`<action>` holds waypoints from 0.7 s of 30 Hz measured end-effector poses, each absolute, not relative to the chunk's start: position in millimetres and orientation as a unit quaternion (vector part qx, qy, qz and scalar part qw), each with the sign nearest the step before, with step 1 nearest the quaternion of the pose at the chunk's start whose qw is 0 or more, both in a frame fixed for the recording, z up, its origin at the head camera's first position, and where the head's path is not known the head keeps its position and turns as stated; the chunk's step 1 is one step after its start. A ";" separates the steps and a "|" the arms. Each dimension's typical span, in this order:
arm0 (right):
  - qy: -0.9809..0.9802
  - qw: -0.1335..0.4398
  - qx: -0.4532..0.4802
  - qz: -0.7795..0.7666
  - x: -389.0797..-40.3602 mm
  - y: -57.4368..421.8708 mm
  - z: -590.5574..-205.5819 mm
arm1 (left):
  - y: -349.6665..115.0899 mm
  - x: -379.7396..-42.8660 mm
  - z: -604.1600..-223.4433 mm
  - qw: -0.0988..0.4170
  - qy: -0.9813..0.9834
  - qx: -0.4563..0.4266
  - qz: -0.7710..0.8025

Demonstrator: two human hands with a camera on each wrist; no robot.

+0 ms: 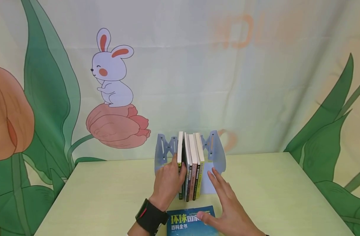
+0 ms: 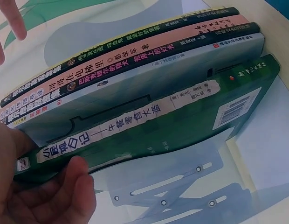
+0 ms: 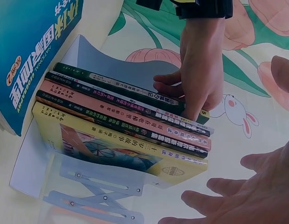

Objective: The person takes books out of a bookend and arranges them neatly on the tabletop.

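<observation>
My left hand [image 1: 168, 185] pinches a green-covered book [image 2: 182, 116] at the left end of an upright row, thumb on its inner side and fingers on the outer one. A narrow gap parts this book from its neighbours in the head view. Several thin books stand beside it, among them a pink-spined book [image 3: 126, 115] and a yellow book [image 3: 112, 149] at the right end. They stand in a pale blue expandable bookend [image 1: 218, 154] with crossed slotted arms. My right hand [image 1: 228, 205] is spread to the right of the row, holding nothing.
A large blue book [image 1: 191, 227] with yellow and white lettering lies flat in front of the row, partly under my right thumb in the head view. The light green table [image 1: 109, 193] reaches back to a curtain [image 1: 174, 82] printed with a rabbit and tulips.
</observation>
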State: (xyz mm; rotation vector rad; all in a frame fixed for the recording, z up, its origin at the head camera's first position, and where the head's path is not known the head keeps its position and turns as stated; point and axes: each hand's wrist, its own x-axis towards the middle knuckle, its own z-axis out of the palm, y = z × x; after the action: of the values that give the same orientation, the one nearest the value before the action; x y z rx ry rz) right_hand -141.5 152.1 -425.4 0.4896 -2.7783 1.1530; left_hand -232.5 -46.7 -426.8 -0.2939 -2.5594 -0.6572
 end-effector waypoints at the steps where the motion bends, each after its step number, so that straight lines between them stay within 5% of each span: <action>1: -0.911 0.048 0.161 0.378 -141.5 152.1 -425.5 | -46.6 -232.6 -426.7 0.236 -0.935 -0.106 -0.243; 21: -0.917 0.015 0.144 0.371 -140.5 145.0 -426.5 | -46.3 -227.3 -426.7 0.226 -0.917 -0.103 -0.312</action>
State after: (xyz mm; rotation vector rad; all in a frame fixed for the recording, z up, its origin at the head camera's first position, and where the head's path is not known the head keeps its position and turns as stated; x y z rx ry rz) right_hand -140.5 145.0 -426.5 0.4475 -2.8542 1.1558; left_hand -227.3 -46.3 -426.7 -0.2834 -2.5286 -0.8607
